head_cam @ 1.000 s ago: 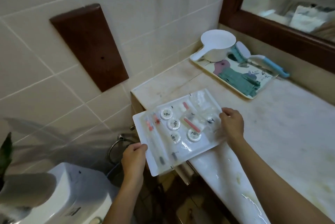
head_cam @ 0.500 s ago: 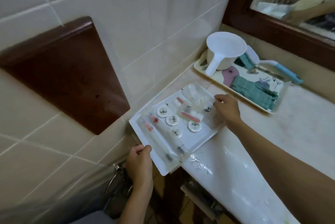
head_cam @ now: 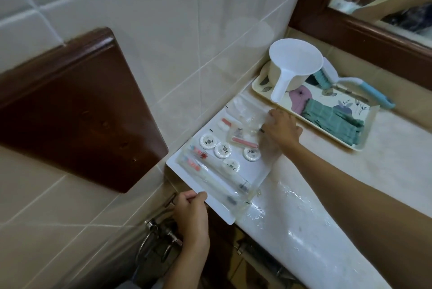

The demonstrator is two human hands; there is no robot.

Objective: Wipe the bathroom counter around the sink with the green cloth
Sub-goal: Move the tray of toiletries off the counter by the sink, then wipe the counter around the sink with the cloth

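Green folded cloth lies untouched just beyond my right hand. It and my left hand pinch the white plastic toiletry tray, now pushed wallward, freeing the beige counter.

L hand pinches white tray, R hand grips its edge

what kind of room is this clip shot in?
Probably a hotel or guesthouse bathroom: cream tiled wall, dark wood-framed mirror above a pale stone counter, and a white tray of wrapped toothbrushes and round soaps, like guest amenities.
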